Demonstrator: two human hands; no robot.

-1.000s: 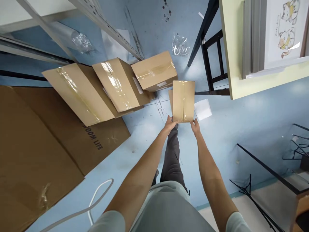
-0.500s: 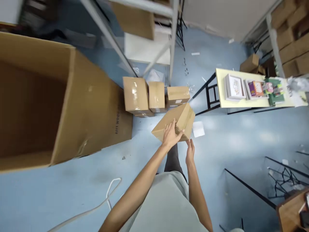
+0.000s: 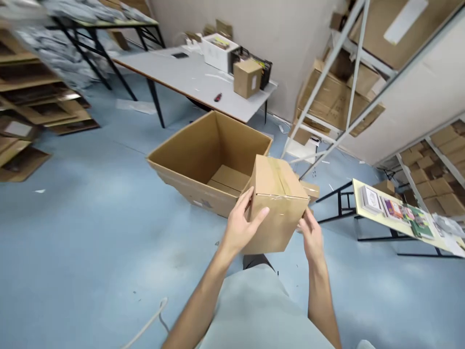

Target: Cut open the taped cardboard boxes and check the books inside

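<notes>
The left hand (image 3: 240,225) and right hand (image 3: 313,237) clasp the taped box (image 3: 278,215) before the near corner of the open carton (image 3: 189,187); a weak sideways squeeze could drop it! Unlike earlier, that carton sits ahead, not off left, with the worktop (image 3: 181,73) visible beyond.

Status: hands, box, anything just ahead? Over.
Left hand, right hand gripping taped box at either side. Box held aloft. Open carton just beyond, partly hidden by box.

Blue floor (image 3: 109,242): bright, soft whitish glare
Taped carton (image 3: 274,218): glints along top edge
Open carton (image 3: 243,138): shaded inside
Cardboard stack (image 3: 29,86): blurred
Metal shelving (image 3: 336,48): slanted, wide-angle stretch
</notes>
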